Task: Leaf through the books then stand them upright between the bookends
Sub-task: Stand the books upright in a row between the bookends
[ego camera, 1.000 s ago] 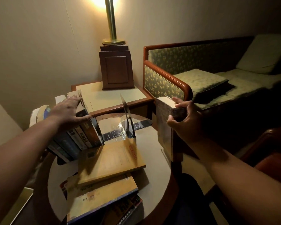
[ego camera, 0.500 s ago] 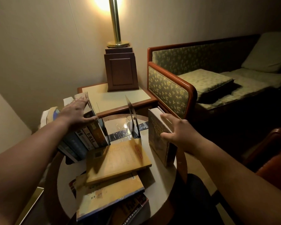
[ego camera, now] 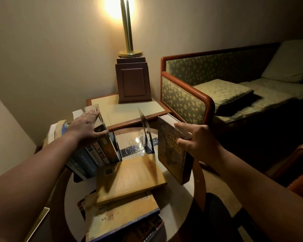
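Brown book (ego camera: 170, 151) shifted toward bookend (ego camera: 145, 130); right hand (ego camera: 199, 142) covers its edge.

Your left arm (ego camera: 33, 175) and right arm (ego camera: 261, 186) are both bare from the wrist to the frame edge. Your left hand (ego camera: 85, 127) and right hand (ego camera: 198, 142) are bare as well, uncovered to the fingertips. Dim light hides finer detail.

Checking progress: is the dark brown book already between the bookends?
No, the right hand holds the dark brown book right of the thin metal bookend.
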